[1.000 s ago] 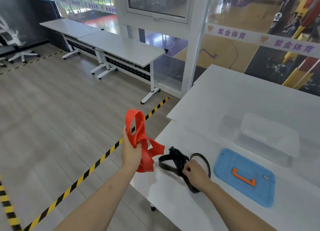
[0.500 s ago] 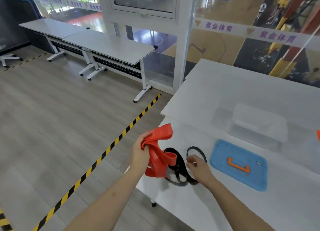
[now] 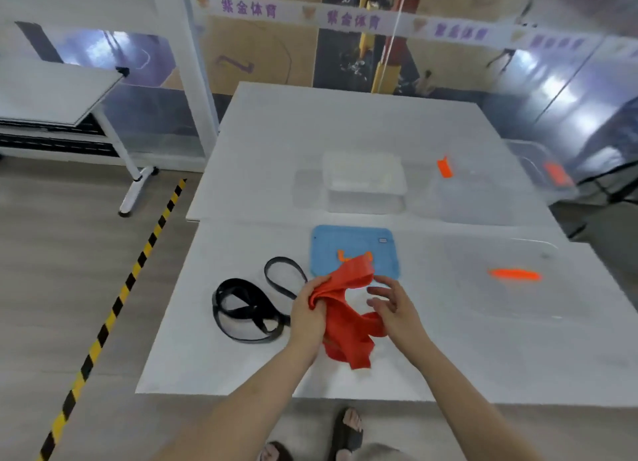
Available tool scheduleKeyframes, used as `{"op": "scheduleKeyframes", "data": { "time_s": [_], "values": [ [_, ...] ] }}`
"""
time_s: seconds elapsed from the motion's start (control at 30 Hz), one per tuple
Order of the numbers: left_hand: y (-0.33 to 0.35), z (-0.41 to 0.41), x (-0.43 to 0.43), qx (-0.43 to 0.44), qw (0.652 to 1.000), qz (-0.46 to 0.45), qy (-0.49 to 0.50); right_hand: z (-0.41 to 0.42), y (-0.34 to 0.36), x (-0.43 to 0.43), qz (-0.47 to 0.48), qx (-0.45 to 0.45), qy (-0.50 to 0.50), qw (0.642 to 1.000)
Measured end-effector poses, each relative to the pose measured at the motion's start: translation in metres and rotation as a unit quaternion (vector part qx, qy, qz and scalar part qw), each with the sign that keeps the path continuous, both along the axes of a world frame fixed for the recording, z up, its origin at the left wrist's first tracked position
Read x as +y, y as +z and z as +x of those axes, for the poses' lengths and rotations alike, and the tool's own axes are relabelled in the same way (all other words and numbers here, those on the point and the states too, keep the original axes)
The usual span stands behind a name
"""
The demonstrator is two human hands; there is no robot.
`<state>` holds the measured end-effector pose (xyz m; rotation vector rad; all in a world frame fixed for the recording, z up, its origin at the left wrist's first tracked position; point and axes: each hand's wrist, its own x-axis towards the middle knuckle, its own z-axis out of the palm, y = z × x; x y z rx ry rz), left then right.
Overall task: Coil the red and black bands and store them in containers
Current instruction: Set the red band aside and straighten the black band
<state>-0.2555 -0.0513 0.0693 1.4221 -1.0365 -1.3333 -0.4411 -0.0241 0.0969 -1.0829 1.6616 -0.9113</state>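
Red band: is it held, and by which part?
The left hand grips the red band at its bunched middle; the right hand is open, gripping nothing.

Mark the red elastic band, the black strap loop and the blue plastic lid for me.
red elastic band [image 3: 348, 326], head view, on its crumpled middle fold.
black strap loop [image 3: 245, 310], head view, on the flat stretch crossing the larger loop.
blue plastic lid [image 3: 348, 243], head view, on its bare far surface.
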Motion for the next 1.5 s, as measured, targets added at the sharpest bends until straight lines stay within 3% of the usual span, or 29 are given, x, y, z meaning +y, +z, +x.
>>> {"op": "scheduleKeyframes", "data": {
  "time_s": [0.13, 0.27, 0.43, 0.53, 0.6, 0.67, 0.73, 0.83, 0.93, 1.2, 1.5],
  "values": [
    [-0.016, -0.054, 0.007, 0.031, 0.998, 0.045, -0.004, -0.047, -0.012, 0.021, 0.036, 0.019, -0.016, 0.999],
    [-0.019, -0.096, 0.003, 0.100, 0.987, 0.109, 0.056, -0.087, -0.024, 0.029, 0.048, 0.011, -0.046, 0.998],
    [-0.034, -0.134, 0.004, 0.194, 0.959, 0.177, 0.106, -0.128, -0.055, 0.030, 0.091, 0.001, -0.002, 0.996],
    [-0.064, -0.145, 0.013, 0.133, 0.961, 0.236, 0.058, -0.135, -0.079, 0.031, 0.127, 0.043, 0.060, 0.989],
    [-0.081, -0.145, 0.021, 0.015, 0.962, 0.274, -0.005, -0.136, -0.092, 0.032, 0.136, 0.081, 0.115, 0.981],
    [-0.089, -0.139, 0.030, -0.144, 0.932, 0.327, -0.056, -0.138, -0.107, 0.032, 0.125, 0.107, 0.162, 0.973],
    [-0.093, -0.132, 0.038, -0.235, 0.904, 0.349, -0.077, -0.138, -0.121, 0.032, 0.104, 0.166, 0.230, 0.953],
    [-0.100, -0.121, 0.046, -0.247, 0.903, 0.335, -0.104, -0.136, -0.128, 0.034, 0.100, 0.221, 0.318, 0.916],
    [-0.109, -0.111, 0.045, -0.252, 0.908, 0.312, -0.118, -0.136, -0.136, 0.036, 0.112, 0.255, 0.339, 0.899],
    [-0.097, -0.095, 0.048, -0.226, 0.926, 0.291, -0.082, -0.134, -0.127, 0.034, 0.109, 0.270, 0.334, 0.896],
    [-0.079, -0.085, 0.045, -0.289, 0.916, 0.258, -0.103, -0.115, -0.107, 0.015, -0.009, 0.332, 0.331, 0.884]
  ]
}}
